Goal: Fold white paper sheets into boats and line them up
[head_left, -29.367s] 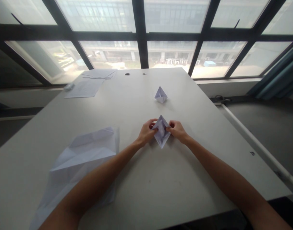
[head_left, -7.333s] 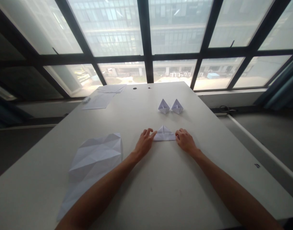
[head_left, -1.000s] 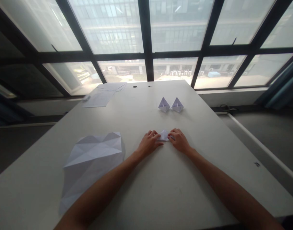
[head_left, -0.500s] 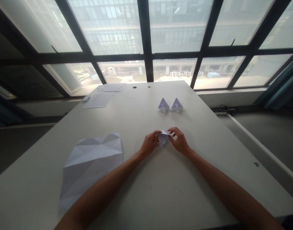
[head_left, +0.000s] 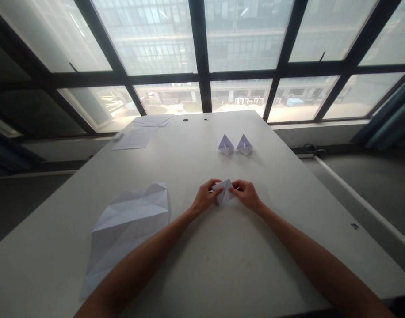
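Note:
Between my hands is a small piece of folded white paper (head_left: 226,194), with a slanting fold line or gap down its face. My left hand (head_left: 206,194) pinches its left side, the thumb lying on the front. On the right side my right hand (head_left: 246,193) grips it with thumb and bent fingers. The fingers behind the paper are partly hidden. Farther back on the table stand two finished-looking folded paper boats, the left boat (head_left: 226,145) and the right boat (head_left: 244,145), side by side with pointed tops.
A large creased paper sheet (head_left: 131,221) lies left of my left forearm, partly under it in view. Several flat sheets (head_left: 136,138) rest at the table's far left. The white table (head_left: 196,163) reaches toward windows; its right edge runs beside a white pipe (head_left: 361,198).
The folded paper has turned so that a flat face with a slanting line shows. My right fingers, raised and apart before, have closed on its right side.

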The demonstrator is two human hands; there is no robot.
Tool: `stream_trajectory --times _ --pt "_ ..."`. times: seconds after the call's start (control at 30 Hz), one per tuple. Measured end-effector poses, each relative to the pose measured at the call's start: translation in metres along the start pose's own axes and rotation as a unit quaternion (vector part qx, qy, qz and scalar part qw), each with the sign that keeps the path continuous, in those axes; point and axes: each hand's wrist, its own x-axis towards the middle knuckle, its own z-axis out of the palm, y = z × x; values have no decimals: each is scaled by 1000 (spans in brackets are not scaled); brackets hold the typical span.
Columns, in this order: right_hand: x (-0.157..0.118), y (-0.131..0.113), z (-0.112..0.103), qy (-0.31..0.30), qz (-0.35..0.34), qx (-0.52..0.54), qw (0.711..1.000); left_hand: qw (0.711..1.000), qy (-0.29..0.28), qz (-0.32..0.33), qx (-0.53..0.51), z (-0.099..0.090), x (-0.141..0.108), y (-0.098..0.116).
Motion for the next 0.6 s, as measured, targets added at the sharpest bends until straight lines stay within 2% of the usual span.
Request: stream_trajectory --times 0.07,0.13,0.23,0.37,0.43,0.5,0.6 --pt "-1 -3 0 7 2 7 1000 1000 -3 -7 22 -2 0 2" --pt "-2 -6 0 20 6 30 999 1000 6 -23 -8 -3 1 3" --pt "0 -10 0 60 -3 77 995 991 49 -53 -110 -6 3 1" --pt "-1 -14 -1 144 -24 103 984 964 105 -65 -236 -9 8 -6" --pt "-4 -16 0 169 -35 87 981 951 83 -73 -287 -10 9 -7" --pt "-7 -17 2 179 -55 57 981 940 38 -86 -328 -10 8 -5" --pt "-11 -21 5 145 -95 -1 985 935 -23 -101 -339 -5 3 1"
